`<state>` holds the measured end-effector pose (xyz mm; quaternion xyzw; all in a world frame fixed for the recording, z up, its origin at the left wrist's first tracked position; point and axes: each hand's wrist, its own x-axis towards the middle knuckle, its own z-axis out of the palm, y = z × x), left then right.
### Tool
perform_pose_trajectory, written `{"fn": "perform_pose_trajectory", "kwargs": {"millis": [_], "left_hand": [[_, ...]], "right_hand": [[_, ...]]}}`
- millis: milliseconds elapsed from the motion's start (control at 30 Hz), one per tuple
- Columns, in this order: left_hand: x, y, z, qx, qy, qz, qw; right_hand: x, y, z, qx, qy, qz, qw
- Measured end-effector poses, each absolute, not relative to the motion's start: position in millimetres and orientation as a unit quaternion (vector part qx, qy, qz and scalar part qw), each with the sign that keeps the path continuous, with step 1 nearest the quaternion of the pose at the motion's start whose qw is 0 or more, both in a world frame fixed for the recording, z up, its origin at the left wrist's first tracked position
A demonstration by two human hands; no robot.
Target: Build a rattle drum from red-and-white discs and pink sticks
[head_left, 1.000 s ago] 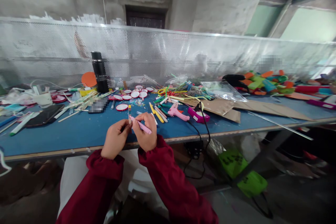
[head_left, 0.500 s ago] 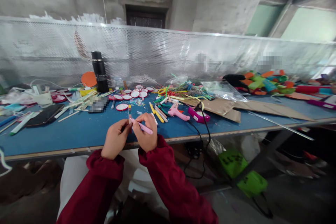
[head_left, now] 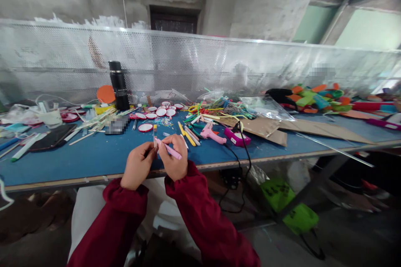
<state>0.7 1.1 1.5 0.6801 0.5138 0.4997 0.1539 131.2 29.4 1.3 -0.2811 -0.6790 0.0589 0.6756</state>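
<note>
Both hands meet over the near edge of the blue table (head_left: pixel 94 158). My left hand (head_left: pixel 138 164) is closed on a thin upright stick (head_left: pixel 154 133) with a yellow top. My right hand (head_left: pixel 173 156) pinches a pink pen-like stick (head_left: pixel 171 150) that slants down to the right, its tip touching the upright stick. Red sleeves cover both forearms.
A black flask (head_left: pixel 119 85) stands at the back by a perforated metal screen (head_left: pixel 194 62). Round red-and-white discs (head_left: pixel 156 112), loose coloured sticks (head_left: pixel 188 135), a pink glue gun (head_left: pixel 211 133), cardboard sheets (head_left: pixel 300 127) and a black phone (head_left: pixel 52 137) lie on the table. Green bags (head_left: pixel 288 206) sit under it.
</note>
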Motion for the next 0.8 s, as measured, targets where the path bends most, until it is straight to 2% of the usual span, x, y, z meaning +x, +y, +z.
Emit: {"fn": "perform_pose_trajectory", "kwargs": {"millis": [800], "left_hand": [[-0.1,1.8,1.0,0.687,0.515,0.496,0.133]], "right_hand": [[131.6,31.3,-1.8,-0.308,-0.667,0.054,0.676]]}}
